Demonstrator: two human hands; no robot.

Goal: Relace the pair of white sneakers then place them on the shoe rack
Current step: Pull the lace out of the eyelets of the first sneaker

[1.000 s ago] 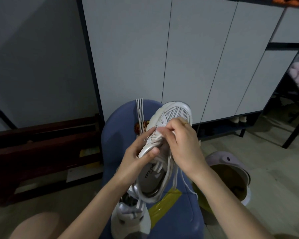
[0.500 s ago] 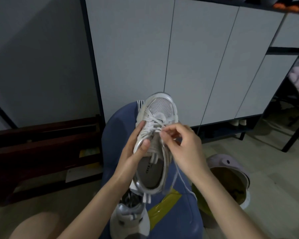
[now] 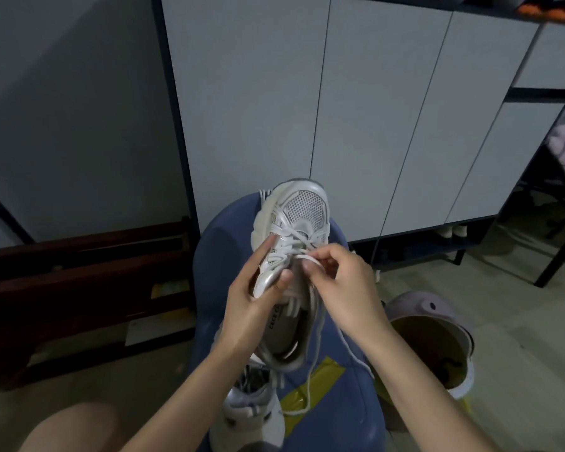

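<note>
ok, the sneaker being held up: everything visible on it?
The held sneaker is white with silvery overlays, a mesh toe panel and a chunky pale sole. It is held toe away, opening toward the camera, printed insole showing. Laces cross only the front eyelets. The left hand grips its left side, thumb on the collar; the right hand pinches the white lace, whose loose end trails down over the blue chair.

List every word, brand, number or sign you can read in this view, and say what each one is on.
Dark print on the insole of the held sneaker: partly covered by the left hand and blurred; only something like "CECE" shows, not sure.
Small dark marks on the side of the held sneaker, near the left hand's fingers: too small to read.
Second sneaker, blue chair, yellow tape, cabinet doors: no readable text.
</note>
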